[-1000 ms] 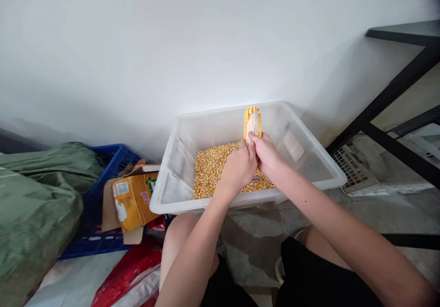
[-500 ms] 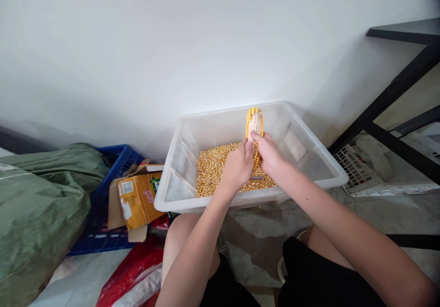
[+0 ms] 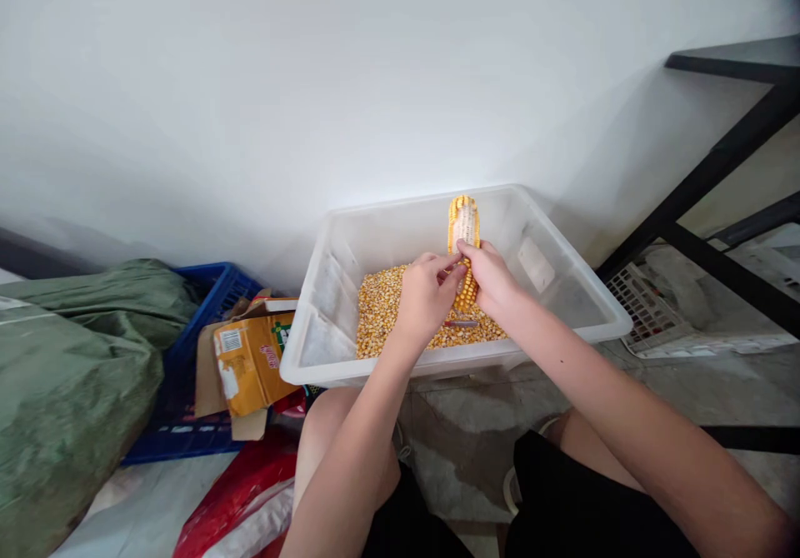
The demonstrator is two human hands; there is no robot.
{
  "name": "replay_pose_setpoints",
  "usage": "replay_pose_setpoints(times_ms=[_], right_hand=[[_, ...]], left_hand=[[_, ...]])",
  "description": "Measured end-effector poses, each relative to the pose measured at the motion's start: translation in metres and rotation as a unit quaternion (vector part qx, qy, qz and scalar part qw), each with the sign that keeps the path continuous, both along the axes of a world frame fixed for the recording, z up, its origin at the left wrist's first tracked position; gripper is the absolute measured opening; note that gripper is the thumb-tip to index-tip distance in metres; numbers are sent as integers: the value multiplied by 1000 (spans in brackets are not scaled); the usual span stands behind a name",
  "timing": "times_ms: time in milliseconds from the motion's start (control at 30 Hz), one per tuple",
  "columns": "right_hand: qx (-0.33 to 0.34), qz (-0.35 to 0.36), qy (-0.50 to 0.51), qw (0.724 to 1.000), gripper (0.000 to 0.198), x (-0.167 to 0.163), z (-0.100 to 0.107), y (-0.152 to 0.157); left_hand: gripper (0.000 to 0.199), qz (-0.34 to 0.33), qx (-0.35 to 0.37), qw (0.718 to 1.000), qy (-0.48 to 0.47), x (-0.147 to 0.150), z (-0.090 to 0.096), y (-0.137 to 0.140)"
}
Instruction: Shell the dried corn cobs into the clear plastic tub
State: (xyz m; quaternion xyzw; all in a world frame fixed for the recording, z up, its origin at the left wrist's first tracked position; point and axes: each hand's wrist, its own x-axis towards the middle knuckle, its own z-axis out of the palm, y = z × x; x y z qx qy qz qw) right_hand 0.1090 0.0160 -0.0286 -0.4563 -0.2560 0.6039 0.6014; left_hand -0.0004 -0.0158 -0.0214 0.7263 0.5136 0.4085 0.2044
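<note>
My right hand [image 3: 491, 277] is wrapped round a corn cob [image 3: 464, 223] that stands tilted up over the bin. A pale bare strip runs down the upper part of the cob, with yellow kernels along both sides and at the tip. My left hand [image 3: 428, 291] is at the lower left of the cob, fingers curled and thumb and fingertips against its kernels. Below, loose corn kernels [image 3: 379, 308] cover the floor of a translucent plastic bin [image 3: 368, 233]. A thin tool with a greyish-red body [image 3: 461, 323] lies on the kernels, partly hidden.
To the left are a green sack [image 3: 75, 375], a blue crate [image 3: 187, 425], a torn yellow cardboard box [image 3: 253, 362] and a red bag [image 3: 231, 491]. A black metal frame [image 3: 706, 166] and a white basket [image 3: 650, 308] stand on the right. A white wall is behind the bin.
My left hand has shifted slightly left and its fingers have loosened from their tight press on the cob. More of the lower kernels and the tool now show. The right hand stays nearly still.
</note>
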Motion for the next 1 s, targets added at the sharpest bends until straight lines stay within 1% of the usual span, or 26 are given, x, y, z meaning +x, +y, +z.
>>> replay_pose_setpoints(times_ms=[67, 233, 333, 467, 567, 600, 667, 733, 800, 900, 1000], right_hand=[[4, -1, -11, 1000, 16, -1, 0, -1], [11, -12, -41, 999, 18, -2, -4, 1], [-4, -11, -44, 999, 17, -1, -4, 2], [-25, 5, -36, 999, 13, 2, -1, 2], [-28, 5, -40, 999, 15, 4, 2, 2], [-27, 4, -39, 999, 16, 4, 2, 1], [-22, 3, -26, 999, 16, 3, 3, 0], [-18, 7, -1, 1000, 14, 1, 5, -2], [-17, 15, 19, 1000, 14, -2, 7, -4], [-6, 19, 25, 999, 14, -5, 10, -6], [-1, 18, 22, 1000, 13, -6, 7, -6]], left_hand=[[23, 8, -9, 1000, -9, 1, -1, 1], [18, 29, 9, 1000, 3, 6, 1, -3], [18, 41, -13, 999, -2, 6, 3, -4], [20, 77, -53, 995, -22, -5, 3, 0], [26, 102, -38, 994, 5, -11, 2, 1], [27, 99, -33, 995, 5, -11, 2, 0], [28, 70, -42, 997, -17, -8, 3, -2], [41, 38, -70, 996, -30, -2, 4, -4], [52, 26, -85, 996, -1, 2, 5, -6], [51, 17, -70, 996, 47, 4, 5, -6], [49, -11, -66, 996, 53, 4, 6, -4]])
